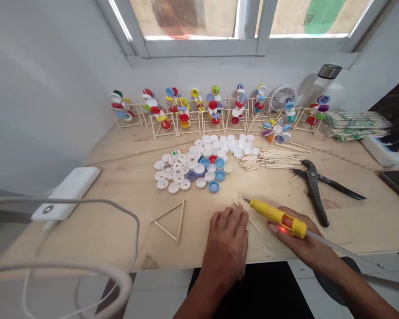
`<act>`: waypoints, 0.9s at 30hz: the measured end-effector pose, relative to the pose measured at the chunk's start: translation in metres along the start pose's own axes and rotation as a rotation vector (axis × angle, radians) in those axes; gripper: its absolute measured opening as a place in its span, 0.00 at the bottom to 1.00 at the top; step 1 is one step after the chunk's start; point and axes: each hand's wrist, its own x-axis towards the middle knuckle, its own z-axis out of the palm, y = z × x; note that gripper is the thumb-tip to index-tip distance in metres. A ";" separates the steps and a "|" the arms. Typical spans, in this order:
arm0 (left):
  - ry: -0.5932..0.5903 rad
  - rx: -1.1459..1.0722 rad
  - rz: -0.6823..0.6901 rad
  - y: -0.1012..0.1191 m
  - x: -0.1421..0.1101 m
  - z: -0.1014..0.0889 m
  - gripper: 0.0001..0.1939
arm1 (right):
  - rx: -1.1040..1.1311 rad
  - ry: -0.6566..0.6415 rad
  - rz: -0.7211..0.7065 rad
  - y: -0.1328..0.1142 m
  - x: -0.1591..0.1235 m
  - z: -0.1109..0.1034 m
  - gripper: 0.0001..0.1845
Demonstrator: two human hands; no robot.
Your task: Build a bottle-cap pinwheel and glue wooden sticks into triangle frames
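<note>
Right now, R hand (307, 243) is clamping a yellow glue gun (269, 212), tip pointing at small sticks (254, 225) on the counter (126, 177), while L hand (224, 241) is resting open just beside them.

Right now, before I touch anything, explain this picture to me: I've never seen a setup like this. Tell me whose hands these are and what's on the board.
There is no machine here: these are a person's two bare hands, seen from one camera worn on their head, looking forward and down. The right hand grips a yellow hot glue gun. The left hand rests on the plywood board beside a few loose wooden sticks, visibly holding nothing. Also on the board: a stick triangle, a heap of bottle caps, a pile of short sticks, black pliers, and a row of colourful cap-and-stick models.
</note>
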 end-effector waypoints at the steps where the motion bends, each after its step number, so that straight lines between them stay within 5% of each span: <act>1: 0.007 0.004 0.003 0.000 0.000 0.000 0.18 | -0.008 0.019 -0.006 -0.003 -0.003 -0.005 0.10; 6: 0.044 0.008 0.025 0.000 0.001 0.000 0.17 | -0.259 0.384 -0.149 -0.012 -0.017 -0.045 0.09; 11: 0.055 -0.003 0.042 -0.001 0.000 -0.001 0.17 | -0.693 0.652 -0.326 0.039 -0.020 -0.082 0.10; 13: 0.059 0.001 0.049 -0.001 0.000 -0.001 0.16 | -0.842 0.645 -0.380 0.065 -0.019 -0.092 0.10; 17: 0.059 -0.004 0.043 0.000 0.001 -0.001 0.16 | -1.047 0.520 -0.262 0.097 -0.019 -0.101 0.10; 27: 0.067 0.010 0.044 0.000 0.001 0.001 0.16 | -1.263 0.471 -0.036 0.102 -0.012 -0.094 0.11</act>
